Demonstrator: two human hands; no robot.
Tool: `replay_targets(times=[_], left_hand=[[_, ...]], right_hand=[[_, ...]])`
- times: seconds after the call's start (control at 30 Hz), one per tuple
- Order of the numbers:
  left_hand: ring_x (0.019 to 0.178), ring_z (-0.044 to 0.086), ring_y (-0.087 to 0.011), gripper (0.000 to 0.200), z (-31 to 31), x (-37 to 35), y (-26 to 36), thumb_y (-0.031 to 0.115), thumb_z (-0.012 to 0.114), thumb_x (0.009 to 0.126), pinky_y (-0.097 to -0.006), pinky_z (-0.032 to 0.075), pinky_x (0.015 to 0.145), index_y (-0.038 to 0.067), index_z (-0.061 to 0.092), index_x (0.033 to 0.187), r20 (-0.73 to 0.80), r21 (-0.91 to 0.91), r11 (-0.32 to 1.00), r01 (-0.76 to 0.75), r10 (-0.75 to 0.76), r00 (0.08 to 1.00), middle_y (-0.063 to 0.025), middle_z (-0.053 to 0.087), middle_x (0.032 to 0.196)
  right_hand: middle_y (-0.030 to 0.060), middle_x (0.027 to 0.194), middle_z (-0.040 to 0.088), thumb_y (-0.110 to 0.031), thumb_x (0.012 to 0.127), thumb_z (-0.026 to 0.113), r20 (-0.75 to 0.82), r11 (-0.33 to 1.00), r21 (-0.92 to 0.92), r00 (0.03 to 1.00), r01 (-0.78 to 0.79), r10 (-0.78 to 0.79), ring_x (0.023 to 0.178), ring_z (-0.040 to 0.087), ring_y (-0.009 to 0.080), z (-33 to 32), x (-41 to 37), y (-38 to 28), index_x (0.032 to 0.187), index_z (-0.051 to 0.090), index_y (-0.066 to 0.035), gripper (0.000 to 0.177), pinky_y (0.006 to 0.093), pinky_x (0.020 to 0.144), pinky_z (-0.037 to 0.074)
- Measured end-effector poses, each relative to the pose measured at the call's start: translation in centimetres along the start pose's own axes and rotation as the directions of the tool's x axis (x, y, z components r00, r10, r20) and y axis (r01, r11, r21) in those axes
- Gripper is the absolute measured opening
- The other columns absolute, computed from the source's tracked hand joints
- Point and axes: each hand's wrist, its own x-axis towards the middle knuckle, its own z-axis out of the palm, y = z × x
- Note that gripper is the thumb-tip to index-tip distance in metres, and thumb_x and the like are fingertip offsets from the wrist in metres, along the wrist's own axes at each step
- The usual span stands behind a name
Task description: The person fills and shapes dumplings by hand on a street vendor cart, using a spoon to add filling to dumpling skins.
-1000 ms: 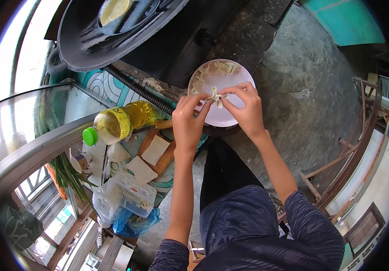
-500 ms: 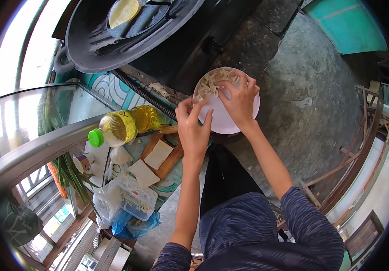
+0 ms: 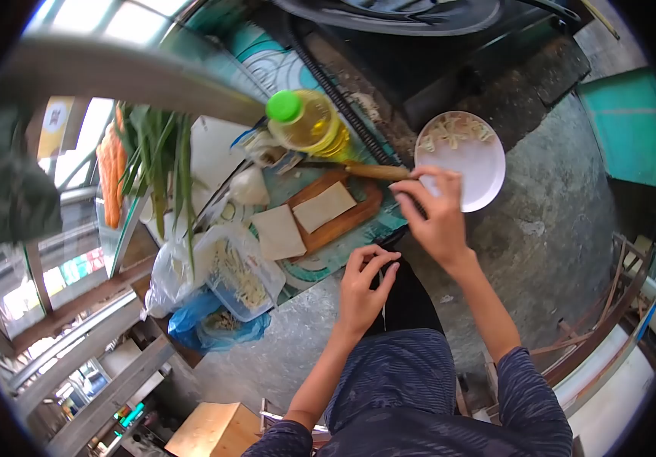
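Note:
My right hand [image 3: 436, 213] hovers at the near-left rim of a white plate [image 3: 474, 167], fingers spread, holding nothing. Several folded dough pieces [image 3: 453, 129] lie along the plate's far side. Lower down, over my lap, my left hand [image 3: 363, 286] is empty with fingers loosely curled, near the edge of the patterned table. A wooden cutting board [image 3: 335, 217] with a square dough wrapper [image 3: 325, 206] lies left of my right hand. Another wrapper [image 3: 277, 232] rests beside the board.
A yellow oil bottle with a green cap [image 3: 305, 120] stands behind the board; a knife's wooden handle [image 3: 373, 170] lies by it. A plastic tub of filling [image 3: 240, 274] sits in bags at the left, with green stalks [image 3: 164, 152] and carrots [image 3: 109, 171] beyond. A dark wok [image 3: 411, 15] is above.
Both hands have left the plate's dough pieces. My left hand dropped toward my lap, my right hand pulled back to the plate's rim. The view swung left and down.

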Motion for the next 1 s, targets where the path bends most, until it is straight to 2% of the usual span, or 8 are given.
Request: replay_targets(times=[0.1, 0.13, 0.3, 0.5, 0.6, 0.7, 0.8, 1.0], left_hand=[[0.080, 0.058, -0.0178, 0.019, -2.0, -2.7, -1.0, -0.001, 0.069, 0.077, -0.0286, 0.048, 0.071, 0.004, 0.068, 0.096, -0.023, 0.003, 1.000, 0.030, -0.030, 0.999, -0.0072, 0.056, 0.095], [0.080, 0.058, -0.0177, 0.019, -2.8, -3.5, -1.1, -0.001, 0.069, 0.077, -0.0286, 0.048, 0.070, 0.004, 0.068, 0.096, -0.036, 0.002, 0.999, 0.038, -0.038, 0.999, -0.0074, 0.056, 0.096], [0.078, 0.057, -0.0170, 0.020, -6.5, -6.6, -2.1, -0.001, 0.069, 0.077, -0.0278, 0.047, 0.068, 0.005, 0.069, 0.096, -0.158, -0.013, 0.998, 0.056, -0.058, 0.986, -0.0076, 0.056, 0.096], [0.076, 0.056, -0.0151, 0.019, -11.0, -9.6, -3.5, -0.002, 0.070, 0.077, -0.0268, 0.045, 0.065, 0.005, 0.069, 0.095, -0.295, -0.009, 0.994, 0.109, -0.106, 0.950, -0.0065, 0.057, 0.095], [0.076, 0.056, -0.0163, 0.019, -12.9, -10.8, -4.3, -0.002, 0.069, 0.078, -0.0278, 0.047, 0.067, 0.003, 0.068, 0.097, -0.323, -0.014, 0.995, 0.099, -0.099, 0.941, -0.0074, 0.056, 0.096], [0.076, 0.057, -0.0170, 0.019, -14.5, -11.7, -5.1, -0.002, 0.068, 0.079, -0.0283, 0.048, 0.069, 0.002, 0.068, 0.097, -0.341, -0.019, 0.993, 0.116, -0.115, 0.933, -0.0078, 0.056, 0.097], [0.076, 0.057, -0.0167, 0.020, -15.6, -12.6, -6.2, -0.002, 0.068, 0.078, -0.0281, 0.048, 0.069, 0.002, 0.068, 0.097, -0.375, -0.040, 0.991, 0.128, -0.134, 0.917, -0.0075, 0.056, 0.096], [0.075, 0.056, -0.0160, 0.021, -17.1, -14.1, -8.0, -0.003, 0.068, 0.078, -0.0281, 0.047, 0.068, 0.003, 0.068, 0.097, -0.429, -0.093, 0.985, 0.143, -0.169, 0.888, -0.0068, 0.056, 0.095]], right_hand=[[0.0052, 0.105, 0.054, -0.016, 0.077, 0.067, 0.279, 0.992, 0.090, 0.954, 0.089, -0.111, 0.102, 0.046, 0.0259, 4.6, -0.6, -2.8, 0.096, 0.065, -0.011, 0.021, 0.0395, 0.085, 0.038], [0.0054, 0.106, 0.054, -0.018, 0.076, 0.068, 0.286, 0.989, 0.055, 0.947, 0.135, -0.145, 0.103, 0.046, 0.0260, 6.4, -0.9, -3.4, 0.099, 0.064, -0.011, 0.024, 0.0397, 0.084, 0.038], [0.0068, 0.111, 0.053, -0.024, 0.072, 0.071, 0.271, 0.945, -0.173, 0.936, 0.276, -0.224, 0.104, 0.047, 0.0268, 13.7, -1.0, -4.4, 0.107, 0.061, -0.012, 0.039, 0.0413, 0.083, 0.039], [0.0053, 0.104, 0.056, -0.022, 0.068, 0.073, 0.355, 0.981, -0.114, 0.928, 0.159, -0.110, 0.101, 0.050, 0.0273, 14.4, -0.5, -4.7, 0.101, 0.062, -0.011, 0.036, 0.0425, 0.081, 0.041], [0.0045, 0.094, 0.060, -0.018, 0.070, 0.072, 0.323, 0.992, -0.037, 0.941, 0.117, -0.099, 0.093, 0.053, 0.0267, 15.1, -0.3, -4.3, 0.095, 0.062, -0.010, 0.027, 0.0406, 0.077, 0.042], [0.0046, 0.086, 0.062, -0.015, 0.072, 0.069, 0.375, 0.999, -0.022, 0.927, 0.028, -0.018, 0.089, 0.055, 0.0260, 15.3, 0.1, -4.3, 0.089, 0.064, -0.010, 0.018, 0.0387, 0.075, 0.043], [0.0041, 0.080, 0.063, -0.012, 0.074, 0.067, 0.308, 0.991, -0.082, 0.949, 0.104, -0.074, 0.086, 0.057, 0.0250, 15.2, 0.2, -4.9, 0.085, 0.066, -0.010, 0.011, 0.0382, 0.074, 0.044], [0.0038, 0.084, 0.062, -0.011, 0.077, 0.064, 0.228, 0.923, -0.155, 0.922, 0.353, -0.314, 0.088, 0.056, 0.0244, 15.6, -0.1, -5.9, 0.090, 0.067, -0.011, 0.013, 0.0377, 0.073, 0.044]])
